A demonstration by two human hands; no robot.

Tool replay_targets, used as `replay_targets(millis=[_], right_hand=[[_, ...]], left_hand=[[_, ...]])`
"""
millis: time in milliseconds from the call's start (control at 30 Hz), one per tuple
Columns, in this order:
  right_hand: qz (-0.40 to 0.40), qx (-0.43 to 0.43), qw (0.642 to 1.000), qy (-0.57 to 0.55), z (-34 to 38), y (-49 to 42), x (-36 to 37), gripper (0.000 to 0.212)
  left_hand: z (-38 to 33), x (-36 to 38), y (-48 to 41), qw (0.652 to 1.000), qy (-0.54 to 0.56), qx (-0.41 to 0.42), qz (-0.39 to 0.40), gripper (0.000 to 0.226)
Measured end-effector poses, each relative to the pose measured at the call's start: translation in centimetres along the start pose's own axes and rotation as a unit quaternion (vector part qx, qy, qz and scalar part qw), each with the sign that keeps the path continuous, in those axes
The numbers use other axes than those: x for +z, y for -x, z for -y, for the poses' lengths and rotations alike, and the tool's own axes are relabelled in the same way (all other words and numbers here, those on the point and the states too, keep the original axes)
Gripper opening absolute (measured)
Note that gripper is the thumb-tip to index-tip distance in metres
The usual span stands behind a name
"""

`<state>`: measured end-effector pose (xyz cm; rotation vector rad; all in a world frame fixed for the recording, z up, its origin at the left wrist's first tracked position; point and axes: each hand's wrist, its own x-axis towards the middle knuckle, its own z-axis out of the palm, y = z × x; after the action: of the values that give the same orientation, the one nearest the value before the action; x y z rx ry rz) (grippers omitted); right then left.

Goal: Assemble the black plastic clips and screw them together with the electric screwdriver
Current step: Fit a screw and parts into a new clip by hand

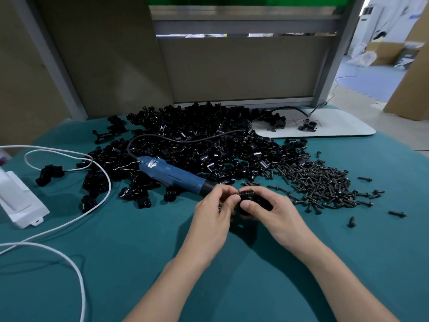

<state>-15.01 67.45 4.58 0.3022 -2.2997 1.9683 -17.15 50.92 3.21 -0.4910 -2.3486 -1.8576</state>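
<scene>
Black clip (glossy, rounded, largely covered) is held just over the green surface: right hand curls around it, left hand pinches its left side. Blue screwdriver lies behind.

Both bare forearms come in from the bottom edge and converge mid-frame. Left hand: fingers curled, pinching the small black plastic clip. Right hand: grips the same clip, thumb pressed on its near face.

Teal tablecloth, brown partition panels
</scene>
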Motion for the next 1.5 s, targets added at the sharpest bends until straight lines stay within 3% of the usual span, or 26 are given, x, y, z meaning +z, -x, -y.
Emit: replay_targets(millis=[300,567,1000,1500], right_hand=[[0.001,-0.013,0.999,0.042,0.16,0.32,0.12,0.021],[0.003,-0.017,0.997,0.077,0.07,0.32,0.28,0.026],[0.006,-0.008,0.999,0.043,0.26,0.3,0.21,0.027],[0.021,0.012,0.999,-0.028,0.66,0.35,0.27,0.029]], left_hand=[[-0.25,0.09,0.56,0.993,-0.108,0.026,0.026,0.016],[-0.07,0.06,0.29,0.992,-0.122,-0.018,0.007,0.047],[-0.21,-0.2,0.09,0.999,-0.004,-0.051,0.007,0.047],[-0.72,-0.32,0.13,0.999,0.001,-0.054,0.002,0.062]])
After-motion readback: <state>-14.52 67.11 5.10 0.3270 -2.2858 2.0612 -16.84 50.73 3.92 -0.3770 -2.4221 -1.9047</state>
